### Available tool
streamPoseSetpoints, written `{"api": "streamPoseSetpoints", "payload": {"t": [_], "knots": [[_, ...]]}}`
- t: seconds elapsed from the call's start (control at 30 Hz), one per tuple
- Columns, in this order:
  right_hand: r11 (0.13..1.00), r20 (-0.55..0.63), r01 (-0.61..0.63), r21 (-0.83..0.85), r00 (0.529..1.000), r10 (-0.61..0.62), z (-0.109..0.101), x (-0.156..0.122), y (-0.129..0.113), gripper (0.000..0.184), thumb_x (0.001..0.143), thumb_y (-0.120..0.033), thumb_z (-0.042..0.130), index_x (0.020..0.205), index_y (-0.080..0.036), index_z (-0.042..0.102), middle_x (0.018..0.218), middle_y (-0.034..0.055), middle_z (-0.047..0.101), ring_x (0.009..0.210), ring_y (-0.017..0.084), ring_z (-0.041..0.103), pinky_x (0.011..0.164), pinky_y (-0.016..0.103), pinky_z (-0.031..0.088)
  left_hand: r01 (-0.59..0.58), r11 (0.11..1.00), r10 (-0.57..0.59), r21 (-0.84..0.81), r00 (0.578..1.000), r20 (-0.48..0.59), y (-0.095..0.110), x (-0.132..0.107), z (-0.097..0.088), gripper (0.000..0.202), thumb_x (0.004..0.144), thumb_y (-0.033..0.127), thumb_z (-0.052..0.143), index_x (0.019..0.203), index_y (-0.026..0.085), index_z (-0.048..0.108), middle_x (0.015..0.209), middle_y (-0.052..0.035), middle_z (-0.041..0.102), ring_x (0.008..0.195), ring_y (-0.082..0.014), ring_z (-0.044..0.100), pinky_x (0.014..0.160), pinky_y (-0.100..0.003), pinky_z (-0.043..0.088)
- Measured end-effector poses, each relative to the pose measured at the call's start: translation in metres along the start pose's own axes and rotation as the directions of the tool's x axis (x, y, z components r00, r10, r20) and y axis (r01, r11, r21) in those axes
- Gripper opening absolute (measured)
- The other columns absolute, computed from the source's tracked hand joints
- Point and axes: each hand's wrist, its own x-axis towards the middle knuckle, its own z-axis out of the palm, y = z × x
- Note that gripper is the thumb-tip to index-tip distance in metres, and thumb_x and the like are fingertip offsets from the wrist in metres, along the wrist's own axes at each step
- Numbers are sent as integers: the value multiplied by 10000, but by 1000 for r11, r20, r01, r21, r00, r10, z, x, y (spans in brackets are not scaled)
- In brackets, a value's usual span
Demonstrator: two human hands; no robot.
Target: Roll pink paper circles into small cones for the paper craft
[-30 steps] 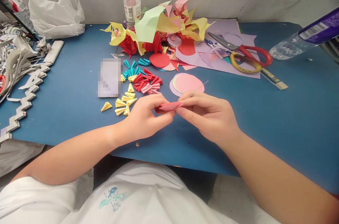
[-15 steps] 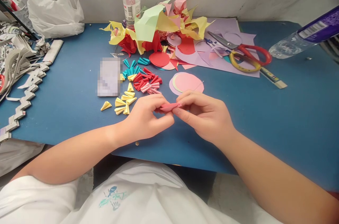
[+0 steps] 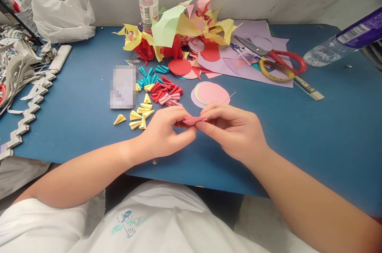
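Observation:
Both hands meet just above the front part of the table and hold a small folded or rolled piece of pink paper [image 3: 191, 120]. My left hand [image 3: 167, 131] pinches its left end, fingers curled. My right hand [image 3: 238, 131] pinches its right end between thumb and fingers. A thin pale stick [image 3: 230, 97] runs from the paper past the right fingers, pointing up and right; what it is I cannot tell. Behind the hands lie stacked paper circles [image 3: 213, 93], pink on top. Small rolled paper cones lie beyond my left hand: yellow [image 3: 135, 116], red [image 3: 159, 94], pink [image 3: 169, 99] and teal [image 3: 148, 80].
Red-and-yellow-handled scissors [image 3: 276, 61] rest on purple paper [image 3: 247, 30] at the back right. Crumpled colored scraps [image 3: 170, 26] surround a standing clear bottle [image 3: 148, 6]. Another bottle [image 3: 328, 50] is at right. A plastic bag [image 3: 61, 14] and folded paper strips [image 3: 26, 117] are at left.
The thin stick has slid a little outward, and more of it shows above my right hand. The hands and the pink paper have shifted only slightly right.

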Motion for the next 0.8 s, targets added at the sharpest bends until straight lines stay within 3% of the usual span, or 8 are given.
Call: {"api": "streamPoseSetpoints", "payload": {"t": [0.33, 0.6, 0.7, 0.8], "knots": [[1000, 3, 8, 23, 1000, -8, -1, 1, 2, 146, 948, -326, 1029, 878, -304, 903, 847, 29, 820, 764, 190, 729, 636, 315, 613, -96, 995, 96, 6, 995, -7, 0, 1, 0, 246, 949, 125, 685, 762, 229, 562, 728, 28, 584, 692, -143, 507, 771, -333, 526], [999, 10, -42, -5, 999, 42, 0, 2, -2, 124, 954, -391, 1015, 923, -311, 925, 909, 45, 852, 819, 217, 765, 673, 353, 637, 9, 1000, -10, 16, 1000, 24, 4, 3, -4, 246, 902, 175, 671, 736, 238, 500, 701, 35, 532, 696, -147, 479, 717, -323, 471], [997, -35, -72, -21, 997, 71, 1, 2, -5, 184, 968, -458, 1005, 912, -312, 906, 920, 45, 858, 839, 232, 779, 679, 372, 632, 64, 997, -65, 47, 997, 29, 5, 3, -5, 264, 882, 198, 676, 732, 245, 464, 696, 36, 519, 701, -151, 482, 695, -317, 452], [995, -157, -99, -12, 983, 96, -1, 3, -8, 270, 981, -526, 994, 896, -301, 871, 911, 37, 864, 715, 209, 726, 617, 383, 591, 93, 991, -96, 91, 995, 28, 3, 3, -5, 271, 872, 220, 682, 736, 248, 449, 710, 30, 519, 710, -156, 499, 687, -312, 450]]}}
